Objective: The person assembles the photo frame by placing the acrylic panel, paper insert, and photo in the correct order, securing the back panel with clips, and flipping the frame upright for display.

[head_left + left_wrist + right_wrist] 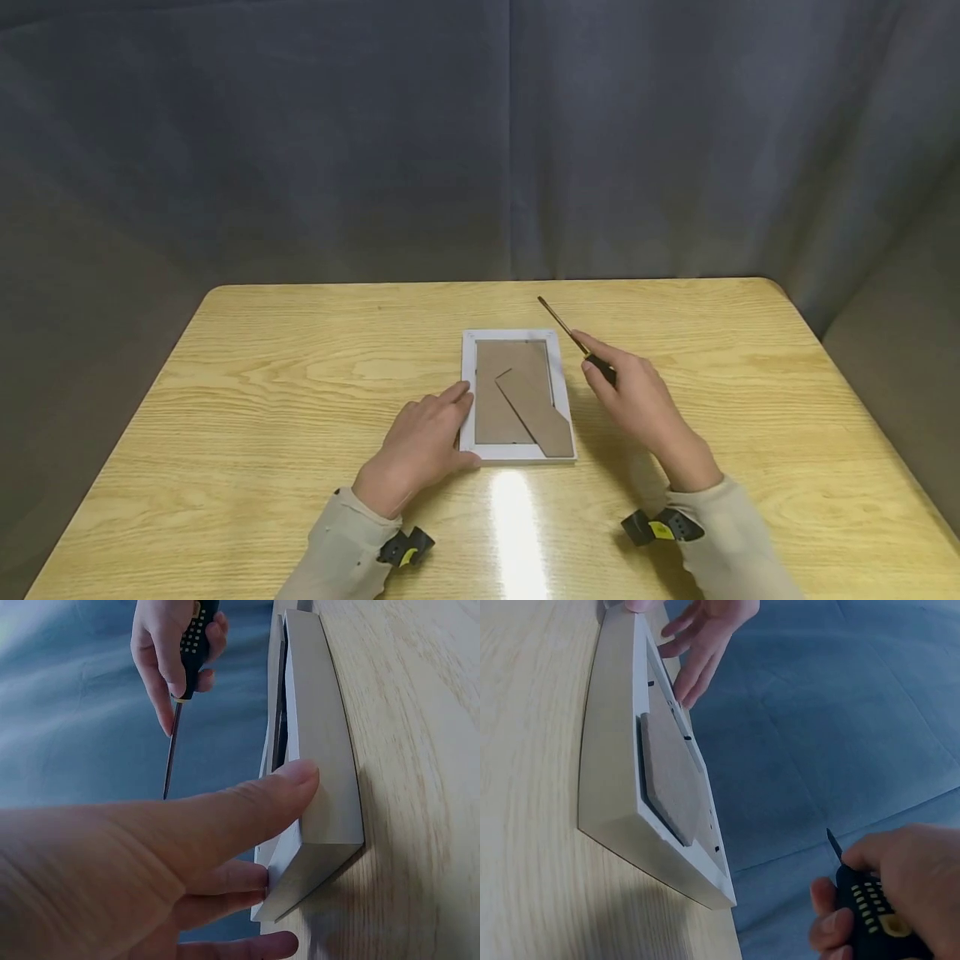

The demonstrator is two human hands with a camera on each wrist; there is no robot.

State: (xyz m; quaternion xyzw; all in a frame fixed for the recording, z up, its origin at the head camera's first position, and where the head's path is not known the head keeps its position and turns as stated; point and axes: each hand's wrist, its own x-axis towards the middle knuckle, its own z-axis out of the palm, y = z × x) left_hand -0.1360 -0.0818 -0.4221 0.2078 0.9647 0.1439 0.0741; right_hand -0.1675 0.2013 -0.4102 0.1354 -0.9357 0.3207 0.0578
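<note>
Lying between hands: picture frame.

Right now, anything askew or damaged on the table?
Nothing looks spilled or broken. Only the stand looks odd: it slants across the back of the frame, overlapping its edge near one corner. Possibly just its design.

- Not one word, number or brand is readable to me here.
- White frame: faint marks at the top corners (too tiny, sadly, to make out).
- Screwdriver: pale dots and a yellowish patch on the handle, no legible lettering.
- Wrist devices: a yellow patch on each, unreadable.
</note>
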